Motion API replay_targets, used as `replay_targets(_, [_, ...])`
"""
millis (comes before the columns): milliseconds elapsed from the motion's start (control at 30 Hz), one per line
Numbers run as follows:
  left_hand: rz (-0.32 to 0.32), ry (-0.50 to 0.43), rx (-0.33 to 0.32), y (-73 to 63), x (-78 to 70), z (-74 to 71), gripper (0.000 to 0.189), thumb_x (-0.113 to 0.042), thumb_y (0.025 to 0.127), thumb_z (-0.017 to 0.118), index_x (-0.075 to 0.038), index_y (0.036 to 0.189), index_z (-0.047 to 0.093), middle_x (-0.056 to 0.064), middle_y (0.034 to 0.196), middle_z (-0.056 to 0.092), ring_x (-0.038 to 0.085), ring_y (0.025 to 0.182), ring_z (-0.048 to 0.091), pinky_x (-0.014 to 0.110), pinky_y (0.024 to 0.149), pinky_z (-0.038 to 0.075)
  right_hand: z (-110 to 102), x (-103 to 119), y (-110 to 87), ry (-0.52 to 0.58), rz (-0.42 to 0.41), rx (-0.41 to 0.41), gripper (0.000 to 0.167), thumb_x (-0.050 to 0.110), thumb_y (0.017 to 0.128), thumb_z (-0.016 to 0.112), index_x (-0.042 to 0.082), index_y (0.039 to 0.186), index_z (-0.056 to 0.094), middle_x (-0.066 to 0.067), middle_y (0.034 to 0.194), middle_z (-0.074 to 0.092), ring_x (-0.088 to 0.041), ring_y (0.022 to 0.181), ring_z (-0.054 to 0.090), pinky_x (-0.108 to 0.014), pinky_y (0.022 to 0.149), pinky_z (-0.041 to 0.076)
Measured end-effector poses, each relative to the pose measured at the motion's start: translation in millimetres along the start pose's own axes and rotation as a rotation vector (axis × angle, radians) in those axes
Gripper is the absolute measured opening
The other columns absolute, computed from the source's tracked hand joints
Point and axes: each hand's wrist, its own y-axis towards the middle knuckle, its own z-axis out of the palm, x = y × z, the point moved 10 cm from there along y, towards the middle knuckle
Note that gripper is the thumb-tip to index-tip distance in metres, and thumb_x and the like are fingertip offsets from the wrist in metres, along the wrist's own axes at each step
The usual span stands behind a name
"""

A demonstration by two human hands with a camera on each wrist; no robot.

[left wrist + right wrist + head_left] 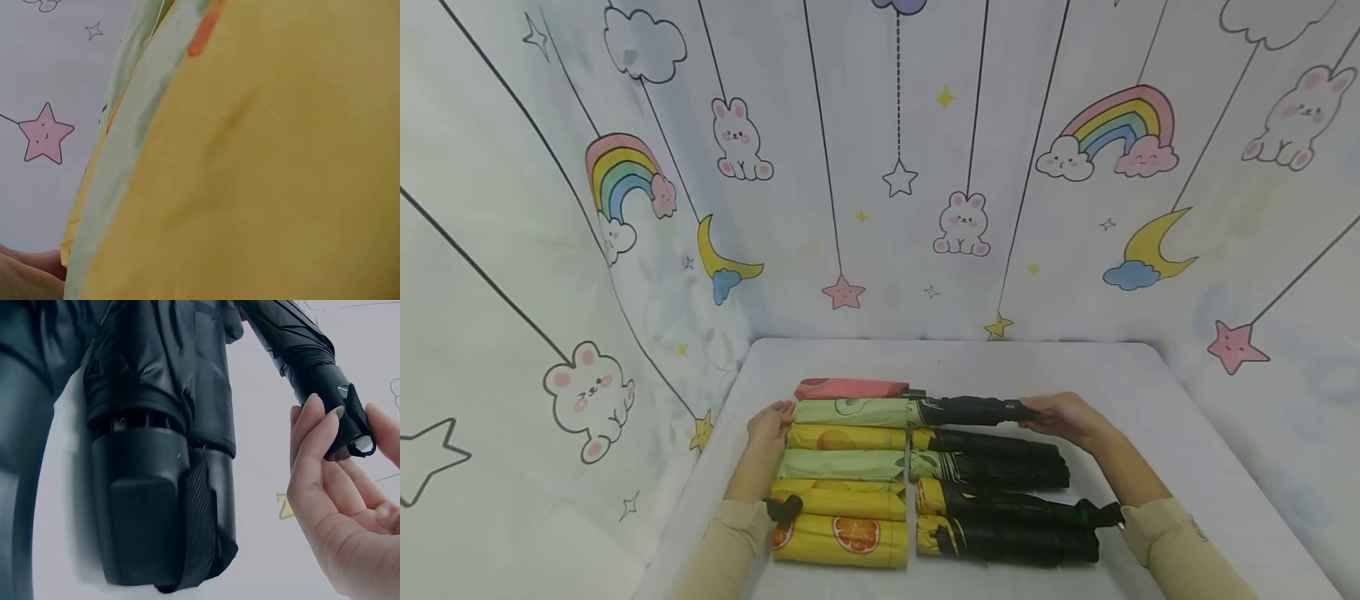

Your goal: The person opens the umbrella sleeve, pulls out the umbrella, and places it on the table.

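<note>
Folded umbrellas and fruit-print umbrella sleeves lie in rows on a white table. In the second row from the back, a pale green sleeve (857, 412) lines up end to end with a black folded umbrella (962, 411). My left hand (769, 425) holds the sleeve's left end; in the left wrist view its fingers (31, 275) are partly hidden behind the yellow and green fabric. With thumb and fingers, my right hand (1067, 419) pinches the black umbrella's handle (322, 384) by its wrist strap, right at the end.
Behind lies a red sleeve (850, 388) with a black end. Nearer are several yellow and green sleeves, such as the orange-print one (820, 542), facing black umbrellas (1022, 543) across a narrow gap. A cartoon-printed cloth (880, 250) stands around the table (1112, 367).
</note>
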Motion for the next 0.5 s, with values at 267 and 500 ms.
replay_targets(267, [-0.012,0.005,0.002,-1.4,-0.2,0.9,0.064,0.022,0.098,0.043,0.012,0.158,0.026,0.029,0.165,0.029,0.033,0.152,0.035,0.036,0.122,0.034,-10,-9,-4.4,0.008,0.024,-0.027,0.029,0.025,0.105,0.064,0.001,0.118,0.076,-0.009,0.108,0.078,-0.023,0.102,0.075,-0.029,0.09,0.061])
replay_targets(500, [-0.006,0.011,0.001,0.3,1.3,-0.7,0.066,0.023,0.098,0.043,0.01,0.16,0.025,0.028,0.165,0.028,0.032,0.152,0.034,0.035,0.123,0.034,-20,-14,-6.9,0.023,0.035,-0.05,0.031,0.024,0.105,0.065,-0.002,0.12,0.074,-0.01,0.111,0.077,-0.023,0.103,0.074,-0.03,0.091,0.061])
